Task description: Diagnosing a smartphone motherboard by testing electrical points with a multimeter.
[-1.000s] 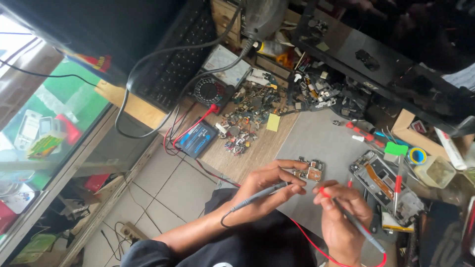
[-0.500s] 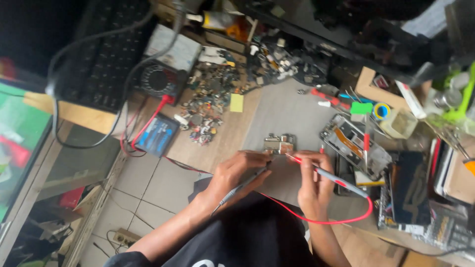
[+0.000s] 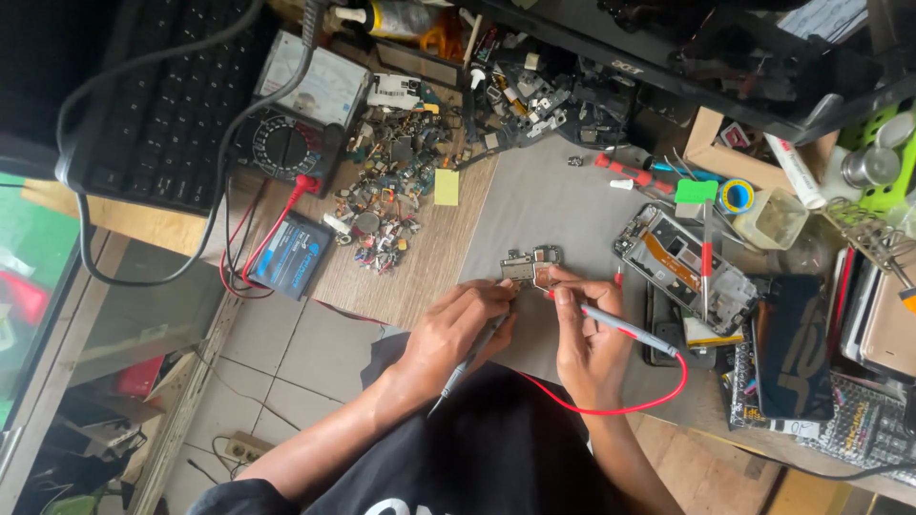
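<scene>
Circuit board (image 3: pixel 530 268) just beyond both hands (image 3: pixel 520 324)

Small electronics repair workshop. Cluttered desk (image 3: pixel 420 277) with grey work mat (image 3: pixel 553 210), analog multimeter (image 3: pixel 291 143) with red lead, heap of tiny salvaged parts (image 3: pixel 382 191), opened phone frame (image 3: pixel 682 267), screwdrivers (image 3: pixel 634 170), bare circuit board (image 3: pixel 530 267), keyboard (image 3: pixel 162 105).

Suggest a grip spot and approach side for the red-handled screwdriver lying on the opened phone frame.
Probably the red handle of the red-handled screwdriver, pinched across its width from above. It lies along the opened phone frame, its thin shaft running toward the tape roll, so the thicker handle gives more purchase. Both the left hand and right hand are busy with probes on the circuit board.
</scene>
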